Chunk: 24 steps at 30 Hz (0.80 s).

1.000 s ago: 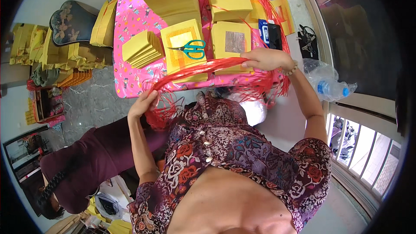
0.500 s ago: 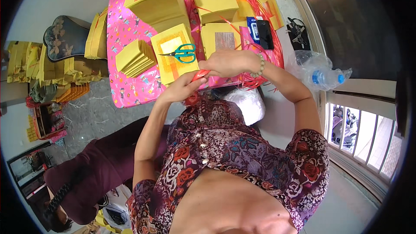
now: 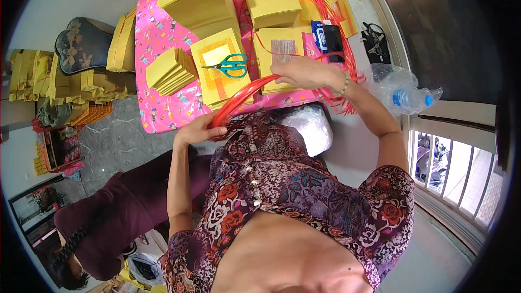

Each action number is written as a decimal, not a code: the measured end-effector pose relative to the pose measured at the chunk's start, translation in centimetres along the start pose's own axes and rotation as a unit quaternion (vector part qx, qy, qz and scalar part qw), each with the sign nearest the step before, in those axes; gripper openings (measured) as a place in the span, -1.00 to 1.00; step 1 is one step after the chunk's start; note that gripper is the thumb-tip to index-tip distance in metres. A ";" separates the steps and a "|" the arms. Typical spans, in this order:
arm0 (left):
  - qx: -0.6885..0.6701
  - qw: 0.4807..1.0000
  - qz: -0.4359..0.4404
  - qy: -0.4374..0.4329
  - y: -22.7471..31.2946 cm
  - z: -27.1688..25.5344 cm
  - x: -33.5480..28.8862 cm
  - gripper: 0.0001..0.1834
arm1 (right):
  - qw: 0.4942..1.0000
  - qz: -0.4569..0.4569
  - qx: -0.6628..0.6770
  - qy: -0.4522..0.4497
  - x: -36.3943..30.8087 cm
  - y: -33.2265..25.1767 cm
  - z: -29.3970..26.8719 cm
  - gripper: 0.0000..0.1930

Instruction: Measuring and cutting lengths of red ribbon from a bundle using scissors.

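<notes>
A bundle of thin red plastic strands stretches between my hands along the table's near edge. My left hand is closed around its lower left end. My right hand grips the other end, over a yellow paper stack with a grey square. Loose strands run past the right wrist and along the table's right side. Just beyond the bundle, green-handled scissors lie on a yellow paper stack with an orange frame.
Taller yellow paper stacks stand farther back on the pink patterned table cover. A dark phone lies on the right. Beyond the table edge are a plastic bottle and a window. Another person bends at the lower left.
My hands have moved apart, the left one down and leftward, the right one rightward. The red bundle now spans the gap between them.
</notes>
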<state>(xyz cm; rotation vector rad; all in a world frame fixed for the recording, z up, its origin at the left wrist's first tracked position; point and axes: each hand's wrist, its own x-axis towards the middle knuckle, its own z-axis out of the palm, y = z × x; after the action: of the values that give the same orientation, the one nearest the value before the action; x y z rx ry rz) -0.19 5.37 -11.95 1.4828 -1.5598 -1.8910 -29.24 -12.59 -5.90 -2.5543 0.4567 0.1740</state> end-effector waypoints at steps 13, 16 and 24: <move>0.019 0.990 0.133 0.045 5.7 2.6 5.4 -0.62 | 0.990 -0.119 -0.052 0.056 2.7 -3.2 2.7 -0.90; 0.137 0.975 0.159 0.077 4.8 1.6 3.9 -0.70 | 0.991 -0.090 -0.067 0.069 1.0 -1.4 2.5 -0.91; 0.070 0.993 0.066 0.064 0.9 -1.5 -0.3 -0.76 | 0.968 -0.006 -0.193 0.161 -2.2 2.3 1.5 -0.86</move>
<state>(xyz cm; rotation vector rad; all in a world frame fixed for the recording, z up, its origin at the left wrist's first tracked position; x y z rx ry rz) 0.86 4.40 -10.81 1.4867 -1.7148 -1.6100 -32.21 -13.01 -7.86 -2.9828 0.5736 -0.1790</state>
